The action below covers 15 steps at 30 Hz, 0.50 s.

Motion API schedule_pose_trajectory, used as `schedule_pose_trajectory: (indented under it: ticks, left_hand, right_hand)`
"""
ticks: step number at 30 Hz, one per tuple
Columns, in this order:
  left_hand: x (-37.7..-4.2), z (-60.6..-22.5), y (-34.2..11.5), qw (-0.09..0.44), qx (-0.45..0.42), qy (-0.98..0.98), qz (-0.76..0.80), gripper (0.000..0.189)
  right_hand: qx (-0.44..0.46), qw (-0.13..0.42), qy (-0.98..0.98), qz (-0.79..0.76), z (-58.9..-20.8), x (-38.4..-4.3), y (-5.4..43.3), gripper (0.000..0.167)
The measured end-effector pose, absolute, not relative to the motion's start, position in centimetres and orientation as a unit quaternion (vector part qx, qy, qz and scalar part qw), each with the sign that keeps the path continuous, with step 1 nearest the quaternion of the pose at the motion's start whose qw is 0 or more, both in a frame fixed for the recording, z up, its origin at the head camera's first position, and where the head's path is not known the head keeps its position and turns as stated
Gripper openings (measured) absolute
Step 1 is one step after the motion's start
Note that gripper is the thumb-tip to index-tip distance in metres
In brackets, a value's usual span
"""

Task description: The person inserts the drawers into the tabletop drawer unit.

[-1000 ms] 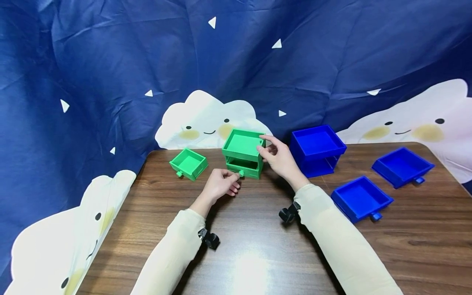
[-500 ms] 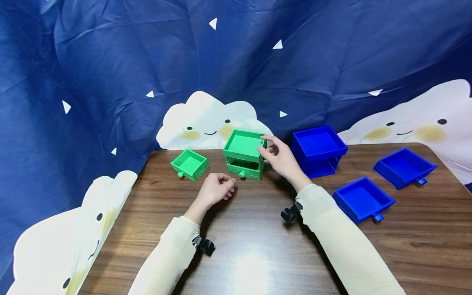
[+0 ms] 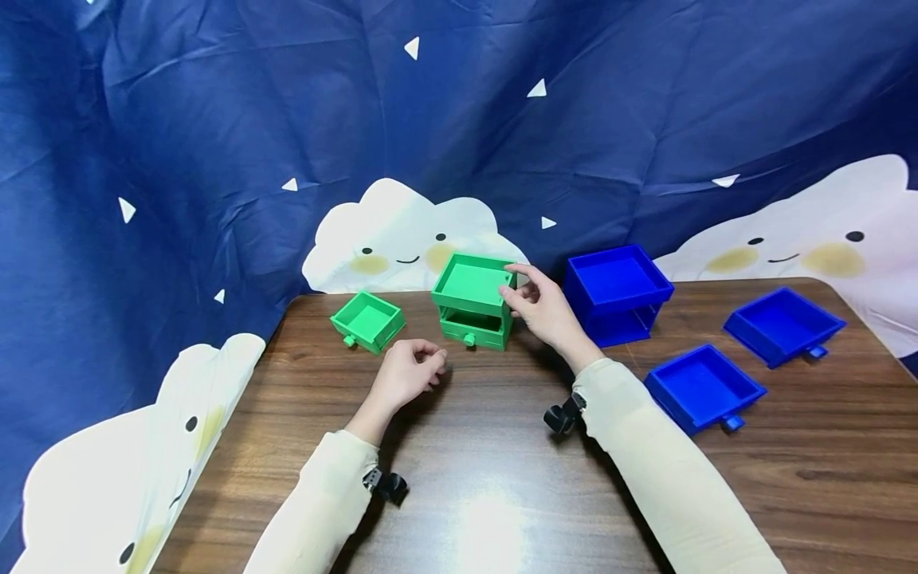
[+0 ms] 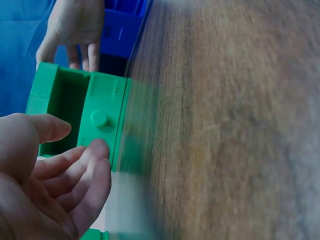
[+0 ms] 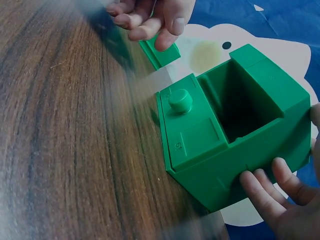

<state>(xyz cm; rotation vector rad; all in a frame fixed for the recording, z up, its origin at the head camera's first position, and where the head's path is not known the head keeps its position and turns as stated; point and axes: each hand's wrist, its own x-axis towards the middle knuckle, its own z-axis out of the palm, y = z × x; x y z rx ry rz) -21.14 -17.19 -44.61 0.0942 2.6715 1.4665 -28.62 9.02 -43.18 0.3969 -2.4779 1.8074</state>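
Observation:
A small green drawer cabinet (image 3: 472, 288) stands near the back of the table. Its lower drawer (image 3: 470, 335), with a round knob, sits inside, and the upper slot is bare. My right hand (image 3: 543, 308) grips the cabinet's right side near the top rim. In the right wrist view, several fingertips (image 5: 282, 167) rest against that side wall. My left hand (image 3: 407, 372) hovers in front and to the left of the cabinet, fingers loosely bent and nothing in them. Left of the cabinet lies a loose green drawer (image 3: 368, 321), its knob facing front.
A blue cabinet frame (image 3: 618, 291) with hollow slots stands right of the green one. Two blue drawers, a nearer one (image 3: 705, 387) and a farther one (image 3: 785, 323), lie on the wooden table (image 3: 502, 454) at the right. A blue cloth with clouds (image 3: 459, 119) hangs behind.
My left hand has let go of the lower green drawer's knob and moved left and toward me. The right hand stays at the cabinet's side.

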Motion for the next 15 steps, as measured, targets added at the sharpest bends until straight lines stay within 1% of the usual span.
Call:
schedule_pose_trajectory:
  ticks: [6,15]
  left_hand:
    - [-20.8,-44.38,-17.48,0.026,0.036,0.893,0.448,0.02]
    - [-20.24,-44.81,-18.17,0.017,0.03,0.906,0.422,0.02]
  right_hand:
    - [0.128,0.027,-0.8,0.585,-43.31,-28.69,9.11,0.049]
    - [0.133,0.028,-0.8,0.585,-43.21,-28.64,9.01,0.049]
